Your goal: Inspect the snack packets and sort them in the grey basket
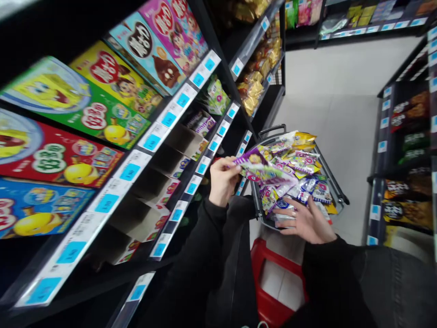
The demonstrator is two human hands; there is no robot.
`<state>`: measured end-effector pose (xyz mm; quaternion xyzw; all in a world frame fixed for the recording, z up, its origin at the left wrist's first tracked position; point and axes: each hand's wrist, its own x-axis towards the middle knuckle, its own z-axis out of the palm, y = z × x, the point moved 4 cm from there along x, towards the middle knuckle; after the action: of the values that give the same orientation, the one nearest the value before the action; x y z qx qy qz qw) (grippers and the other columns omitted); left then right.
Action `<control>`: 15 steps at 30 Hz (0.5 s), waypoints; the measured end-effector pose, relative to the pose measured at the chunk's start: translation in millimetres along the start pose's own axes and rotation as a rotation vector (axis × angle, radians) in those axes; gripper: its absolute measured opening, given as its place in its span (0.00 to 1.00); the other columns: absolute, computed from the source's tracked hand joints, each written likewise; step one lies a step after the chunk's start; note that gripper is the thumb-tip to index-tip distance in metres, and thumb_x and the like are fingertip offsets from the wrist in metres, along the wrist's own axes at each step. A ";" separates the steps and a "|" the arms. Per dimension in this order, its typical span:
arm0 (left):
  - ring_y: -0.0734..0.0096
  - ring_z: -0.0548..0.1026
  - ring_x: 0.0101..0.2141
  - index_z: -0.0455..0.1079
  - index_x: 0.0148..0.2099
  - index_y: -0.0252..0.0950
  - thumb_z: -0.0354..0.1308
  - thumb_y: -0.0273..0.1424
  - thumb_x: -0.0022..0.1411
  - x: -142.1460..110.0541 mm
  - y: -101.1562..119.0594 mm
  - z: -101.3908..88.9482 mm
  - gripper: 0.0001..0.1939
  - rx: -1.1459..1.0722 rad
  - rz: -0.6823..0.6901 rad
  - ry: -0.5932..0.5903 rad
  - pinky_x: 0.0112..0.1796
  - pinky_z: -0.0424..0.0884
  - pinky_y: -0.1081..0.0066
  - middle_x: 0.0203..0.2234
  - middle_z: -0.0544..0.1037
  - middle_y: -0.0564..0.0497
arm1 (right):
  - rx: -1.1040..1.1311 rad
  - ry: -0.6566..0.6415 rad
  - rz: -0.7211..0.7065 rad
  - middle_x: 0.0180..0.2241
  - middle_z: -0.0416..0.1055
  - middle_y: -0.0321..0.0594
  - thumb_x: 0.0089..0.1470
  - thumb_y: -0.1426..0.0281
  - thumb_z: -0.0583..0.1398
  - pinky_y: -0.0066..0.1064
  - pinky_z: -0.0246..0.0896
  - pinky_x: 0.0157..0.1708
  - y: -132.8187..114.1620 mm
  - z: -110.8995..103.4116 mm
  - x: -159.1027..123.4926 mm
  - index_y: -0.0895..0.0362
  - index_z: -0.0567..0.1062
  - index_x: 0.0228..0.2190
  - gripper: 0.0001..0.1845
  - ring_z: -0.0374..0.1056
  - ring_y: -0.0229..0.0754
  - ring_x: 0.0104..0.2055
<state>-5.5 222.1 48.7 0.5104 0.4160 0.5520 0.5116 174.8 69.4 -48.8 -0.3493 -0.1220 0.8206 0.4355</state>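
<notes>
My left hand (pixel 222 180) pinches one end of a purple and green candy bag (pixel 262 169), which stretches to the right over a dark basket (pixel 336 182). Colourful snack packets (pixel 303 161) in purple, white and yellow fill that basket. Below the bag, my right hand (pixel 307 221) is spread, fingers apart, over the near side of the packets. It grips nothing; whether its fingertips touch the packets I cannot tell.
Shelves on the left hold boxed sweets (pixel 51 155) above several open display cartons (pixel 136 218), with price tags (pixel 105 202) along the edges. A red stool (pixel 278 314) stands between my legs. Bagged snacks (pixel 409 209) sit on the right shelves, and tiled floor (pixel 341 118) lies between.
</notes>
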 end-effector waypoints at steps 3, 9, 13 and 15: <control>0.72 0.67 0.31 0.60 0.19 0.39 0.67 0.38 0.40 -43.3 -7.8 26.1 0.17 -0.090 -0.070 -0.110 0.42 0.68 0.60 0.18 0.62 0.56 | 0.101 -0.115 -0.031 0.38 0.73 0.51 0.46 0.39 0.44 0.40 0.68 0.26 -5.7 21.8 -8.8 0.56 0.64 0.49 0.41 0.73 0.47 0.32; 0.60 0.67 0.46 0.65 0.29 0.43 0.61 0.47 0.44 -73.4 -41.4 24.4 0.16 -0.027 -0.341 -0.228 0.43 0.66 0.57 0.36 0.72 0.50 | -0.033 0.112 -0.302 0.32 0.72 0.36 0.45 0.62 0.63 0.35 0.69 0.33 -16.3 0.0 -13.6 0.51 0.65 0.48 0.28 0.70 0.39 0.30; 0.56 0.69 0.47 0.62 0.49 0.44 0.60 0.51 0.43 -80.6 -58.0 25.1 0.31 -0.136 -0.521 -0.346 0.43 0.68 0.61 0.45 0.72 0.46 | -0.228 0.281 -0.423 0.31 0.70 0.33 0.45 0.64 0.63 0.28 0.67 0.29 -21.0 -21.6 -11.9 0.48 0.66 0.47 0.25 0.67 0.35 0.28; 0.58 0.71 0.47 0.56 0.55 0.45 0.66 0.44 0.40 -83.2 -62.3 30.9 0.40 -0.148 -0.551 -0.419 0.44 0.68 0.64 0.47 0.71 0.46 | -0.352 0.338 -0.468 0.35 0.70 0.35 0.45 0.64 0.63 0.28 0.67 0.32 -23.4 -26.3 -10.9 0.48 0.66 0.48 0.26 0.67 0.36 0.31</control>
<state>30.1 145.9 -19.8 0.4426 0.3830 0.3053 0.7511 211.5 71.8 -51.0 -0.5129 -0.2649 0.5951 0.5592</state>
